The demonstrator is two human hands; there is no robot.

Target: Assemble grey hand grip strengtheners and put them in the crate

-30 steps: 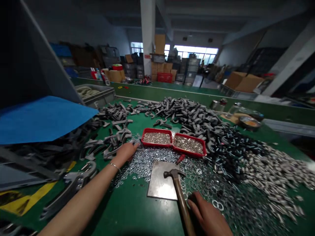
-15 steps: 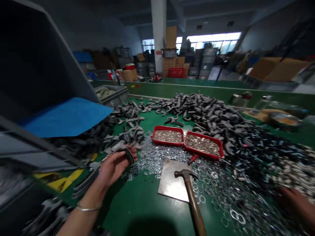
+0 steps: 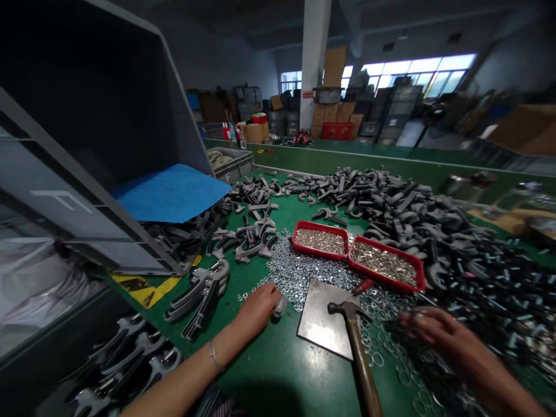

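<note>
My left hand (image 3: 257,306) is closed, back upward, around a grey handle piece (image 3: 280,307); only its end shows past the fingers. It is left of a flat metal plate (image 3: 321,324). A claw hammer (image 3: 357,341) lies with its head on that plate. My right hand (image 3: 434,327) is over loose metal rings (image 3: 377,359), fingertips drawn together. What they pinch, if anything, is too blurred to make out. Small shiny nuts or washers (image 3: 299,269) spread beyond the plate, before two red trays (image 3: 321,255) (image 3: 386,278) of small metal pieces.
Grey handle parts (image 3: 391,202) are heaped at the back. Black pieces with metal pins (image 3: 490,289) lie at right. Left, a tilted grey crate (image 3: 182,127) holds a blue sheet (image 3: 174,194). Grey-and-black handles (image 3: 202,295) lie near the yellow tape (image 3: 152,292), others in a lower bin (image 3: 125,359).
My view has turned left. My left hand has moved toward the metal plate and turned back-up with the grey handle piece. My right hand has come in from the far right to the rings.
</note>
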